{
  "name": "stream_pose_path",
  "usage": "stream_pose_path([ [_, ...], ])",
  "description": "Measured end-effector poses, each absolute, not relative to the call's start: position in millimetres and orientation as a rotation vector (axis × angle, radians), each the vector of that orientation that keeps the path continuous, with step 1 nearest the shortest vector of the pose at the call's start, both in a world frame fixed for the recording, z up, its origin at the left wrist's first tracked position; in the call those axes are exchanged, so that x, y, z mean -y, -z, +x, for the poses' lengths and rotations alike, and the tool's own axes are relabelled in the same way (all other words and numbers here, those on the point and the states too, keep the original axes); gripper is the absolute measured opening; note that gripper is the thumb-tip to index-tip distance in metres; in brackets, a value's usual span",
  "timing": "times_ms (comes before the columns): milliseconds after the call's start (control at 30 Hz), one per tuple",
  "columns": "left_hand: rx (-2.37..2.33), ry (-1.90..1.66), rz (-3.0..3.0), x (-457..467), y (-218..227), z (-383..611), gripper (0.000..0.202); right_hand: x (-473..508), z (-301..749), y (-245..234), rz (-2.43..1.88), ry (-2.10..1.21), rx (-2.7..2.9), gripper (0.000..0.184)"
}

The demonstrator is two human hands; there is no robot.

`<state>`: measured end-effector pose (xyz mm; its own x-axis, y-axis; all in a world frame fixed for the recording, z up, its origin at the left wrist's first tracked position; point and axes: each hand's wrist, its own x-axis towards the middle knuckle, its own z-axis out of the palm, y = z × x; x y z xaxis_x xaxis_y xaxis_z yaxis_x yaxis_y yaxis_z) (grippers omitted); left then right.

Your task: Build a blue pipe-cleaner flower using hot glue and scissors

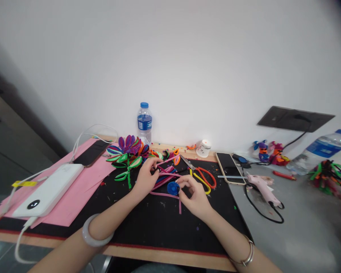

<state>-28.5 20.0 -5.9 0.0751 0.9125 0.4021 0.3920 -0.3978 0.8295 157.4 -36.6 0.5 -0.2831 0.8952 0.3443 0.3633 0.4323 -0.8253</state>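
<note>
Between the thumb and fingers of my right hand [195, 198] is a blue coiled disc [172, 188], which looks wound from pipe cleaner. My left hand [147, 173] is closed in a pinch at the end of a pink pipe cleaner [170, 159] that slants up to the right. Loose pink and purple pipe cleaners [165, 181] lie on the black mat [147, 223] between and under the hands. Scissors [206, 178] with orange and yellow handles rest just beyond my right hand. Left of them, a bunch of pipe-cleaner flowers and leaves [127, 155] lies behind my left hand.
A water bottle [144, 125] and a white paper cup [203, 148] stand by the wall. To the right are a phone [229, 167], a pink glue gun [263, 187] with its cord, and small figures [263, 152]. A white power bank [49, 189] lies on pink sheets [82, 193] at left.
</note>
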Motion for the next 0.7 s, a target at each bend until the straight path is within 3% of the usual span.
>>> stream_pose_path([
  [233, -1.204, -1.289, 1.899, -16, 0, -26, 0.029, 38, 158, -1, -1.086, -0.794, 1.828, 0.027],
  [500, -0.757, -0.94, 2.215, -7, -6, -21, 0.041, 38, 157, -3, -1.04, -0.818, 1.829, 0.028],
  [700, -0.76, -0.83, 2.055, -4, -6, -21, 0.048, 39, 155, -4, -1.038, -0.836, 1.834, 0.027],
])
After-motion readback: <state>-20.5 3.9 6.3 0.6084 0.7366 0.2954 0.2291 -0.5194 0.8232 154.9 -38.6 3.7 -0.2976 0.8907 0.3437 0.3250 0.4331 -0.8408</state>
